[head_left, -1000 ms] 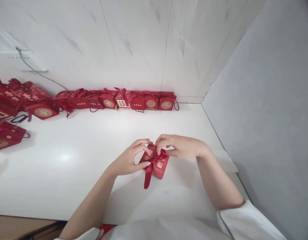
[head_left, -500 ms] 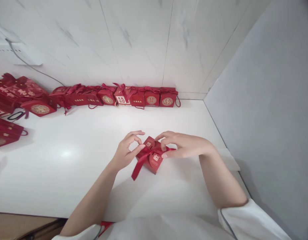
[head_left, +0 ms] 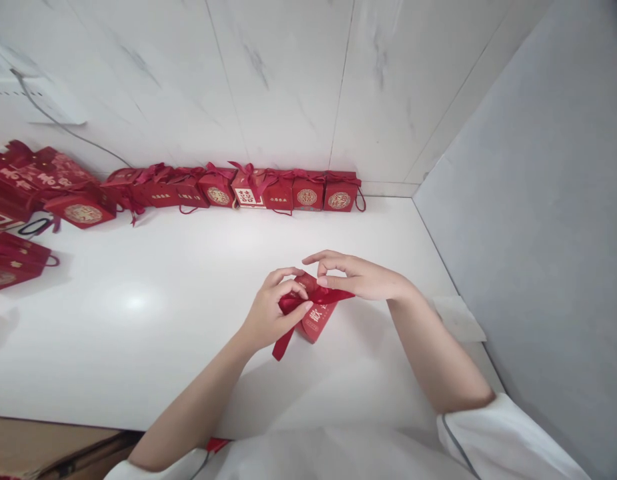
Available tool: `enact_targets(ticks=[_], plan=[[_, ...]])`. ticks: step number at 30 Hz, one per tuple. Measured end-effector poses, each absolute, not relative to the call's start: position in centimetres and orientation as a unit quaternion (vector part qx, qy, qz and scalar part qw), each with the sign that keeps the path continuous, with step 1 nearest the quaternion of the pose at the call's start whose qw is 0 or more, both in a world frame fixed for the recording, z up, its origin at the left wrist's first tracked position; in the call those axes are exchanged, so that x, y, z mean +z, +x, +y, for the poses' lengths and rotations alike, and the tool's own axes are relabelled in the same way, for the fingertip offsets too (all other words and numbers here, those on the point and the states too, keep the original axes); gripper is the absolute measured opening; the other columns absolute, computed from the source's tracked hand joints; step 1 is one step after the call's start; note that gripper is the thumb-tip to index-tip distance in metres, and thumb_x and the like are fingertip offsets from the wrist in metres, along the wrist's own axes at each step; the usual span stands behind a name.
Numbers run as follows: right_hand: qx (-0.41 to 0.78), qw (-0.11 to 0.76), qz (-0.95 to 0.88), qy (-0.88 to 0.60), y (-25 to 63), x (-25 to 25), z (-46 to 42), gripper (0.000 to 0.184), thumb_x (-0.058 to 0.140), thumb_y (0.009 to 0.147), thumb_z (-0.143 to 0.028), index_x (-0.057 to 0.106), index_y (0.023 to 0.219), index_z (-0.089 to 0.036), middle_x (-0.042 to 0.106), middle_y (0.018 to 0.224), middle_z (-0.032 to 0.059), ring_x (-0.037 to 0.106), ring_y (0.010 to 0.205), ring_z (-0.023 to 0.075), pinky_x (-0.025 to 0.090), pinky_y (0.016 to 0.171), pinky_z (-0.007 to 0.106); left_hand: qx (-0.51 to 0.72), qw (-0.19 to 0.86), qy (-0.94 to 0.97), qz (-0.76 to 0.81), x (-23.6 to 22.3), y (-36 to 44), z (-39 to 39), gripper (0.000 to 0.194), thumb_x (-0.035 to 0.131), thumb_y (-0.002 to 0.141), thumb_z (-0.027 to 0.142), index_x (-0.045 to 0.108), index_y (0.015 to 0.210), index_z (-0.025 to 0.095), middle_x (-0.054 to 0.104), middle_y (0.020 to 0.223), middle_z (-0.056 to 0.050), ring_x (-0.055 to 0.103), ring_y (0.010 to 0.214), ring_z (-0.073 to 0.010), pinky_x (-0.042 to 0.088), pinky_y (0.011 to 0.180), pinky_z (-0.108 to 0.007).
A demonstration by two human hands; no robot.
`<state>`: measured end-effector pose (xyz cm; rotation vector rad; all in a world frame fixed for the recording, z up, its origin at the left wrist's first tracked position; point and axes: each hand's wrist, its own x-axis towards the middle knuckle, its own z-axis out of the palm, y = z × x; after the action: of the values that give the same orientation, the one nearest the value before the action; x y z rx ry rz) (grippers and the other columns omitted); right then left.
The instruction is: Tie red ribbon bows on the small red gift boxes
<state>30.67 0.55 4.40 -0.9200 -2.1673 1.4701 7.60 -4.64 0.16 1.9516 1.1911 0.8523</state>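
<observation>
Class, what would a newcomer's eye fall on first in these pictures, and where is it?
First, the small red box in front of the person, with the left hand and right hand at its red ribbon. Next, the row of red boxes along the wall, vivid against the white table.

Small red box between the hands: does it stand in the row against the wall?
No, the small red box lies by the left hand and right hand, apart from the row of boxes.
</observation>
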Motion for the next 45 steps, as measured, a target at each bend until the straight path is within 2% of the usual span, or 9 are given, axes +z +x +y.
enact_targets(ticks=[6,11,16,21,26,29,33,38,45], plan=[[0.504,0.210,-0.784,-0.294,29.4,2.8,1.0,0.026,0.045,0.097,-0.042,0.058,0.088,-0.022,0.052,0.136,0.0075,0.051,0.121,0.0223,0.037,0.104,0.040,0.293,0.362,0.790,0.400,-0.2,7.0,-3.7,0.001,0.063,0.083,0.021,0.062,0.083,0.022,0.049,0.134,-0.005,0.047,0.129,-0.0238,0.043,0.105,-0.037],[0.500,0.264,-0.748,-0.348,28.6,2.1,1.1,0.025,0.047,0.096,-0.042,0.060,0.091,-0.021,0.064,0.112,0.0052,0.059,0.100,0.0188,0.045,0.090,0.035,0.306,0.420,0.771,0.367,-0.4,5.8,-2.9,0.008,0.056,0.091,0.027,0.060,0.095,0.021,0.051,0.134,-0.009,0.049,0.127,-0.0239,0.041,0.107,-0.040],[0.474,0.250,-0.741,-0.404,30.3,3.7,0.8,0.028,0.050,0.093,-0.047,0.063,0.097,-0.023,0.067,0.103,0.0030,0.060,0.094,0.0189,0.045,0.086,0.034,0.328,0.443,0.764,0.336,0.7,4.0,-2.3,0.014,0.052,0.093,0.033,0.056,0.099,0.021,0.049,0.139,-0.013,0.042,0.135,-0.0280,0.032,0.114,-0.050],[0.405,0.274,-0.763,-0.423,31.5,6.5,-0.8,0.022,0.050,0.095,-0.040,0.062,0.092,-0.022,0.068,0.096,0.0025,0.061,0.089,0.0175,0.046,0.079,0.030,0.265,0.420,0.810,0.311,1.7,3.4,-2.1,0.011,0.060,0.088,0.029,0.058,0.097,0.023,0.051,0.139,-0.011,0.037,0.139,-0.0274,0.033,0.115,-0.050],[0.379,0.138,-0.873,-0.275,29.4,7.2,-3.6,0.014,0.061,0.090,-0.027,0.061,0.104,-0.025,0.069,0.089,-0.0009,0.062,0.074,0.0146,0.045,0.068,0.027,0.256,0.404,0.808,0.343,1.3,3.7,-1.9,0.009,0.061,0.087,0.030,0.063,0.086,0.022,0.051,0.139,-0.010,0.046,0.133,-0.0274,0.037,0.113,-0.049],[0.242,0.063,-0.941,-0.229,26.6,5.7,-5.0,0.018,0.061,0.087,-0.014,0.060,0.104,-0.020,0.069,0.083,0.0017,0.060,0.073,0.0173,0.040,0.063,0.028,0.255,0.417,0.796,0.357,0.9,3.7,-1.7,0.012,0.061,0.088,0.030,0.064,0.079,0.021,0.053,0.139,-0.009,0.049,0.130,-0.0272,0.039,0.112,-0.048],[0.098,0.033,-0.959,-0.264,24.1,3.7,-5.6,0.022,0.045,0.088,0.001,0.061,0.096,-0.013,0.068,0.080,0.0079,0.060,0.070,0.0196,0.038,0.064,0.032,0.277,0.452,0.767,0.362,0.3,3.7,-1.5,0.023,0.056,0.091,0.035,0.060,0.075,0.020,0.053,0.140,-0.009,0.051,0.130,-0.0266,0.039,0.112,-0.049],[0.189,0.068,-0.942,-0.268,26.4,5.0,-4.9,0.021,0.048,0.084,0.000,0.059,0.079,-0.017,0.066,0.076,0.0037,0.056,0.067,0.0157,0.035,0.060,0.028,0.319,0.473,0.711,0.411,-0.7,4.0,-1.1,0.032,0.054,0.093,0.041,0.059,0.070,0.020,0.049,0.146,-0.007,0.041,0.139,-0.0275,0.033,0.116,-0.051],[0.252,0.005,-0.898,-0.361,29.4,5.8,-4.3,0.025,0.045,0.070,0.004,0.051,0.065,-0.019,0.059,0.063,-0.0005,0.048,0.054,0.0130,0.029,0.052,0.027,0.358,0.443,0.684,0.456,-1.2,5.4,-2.0,0.037,0.058,0.089,0.043,0.044,0.064,0.019,0.056,0.138,-0.010,0.052,0.128,-0.0278,0.042,0.107,-0.049]])
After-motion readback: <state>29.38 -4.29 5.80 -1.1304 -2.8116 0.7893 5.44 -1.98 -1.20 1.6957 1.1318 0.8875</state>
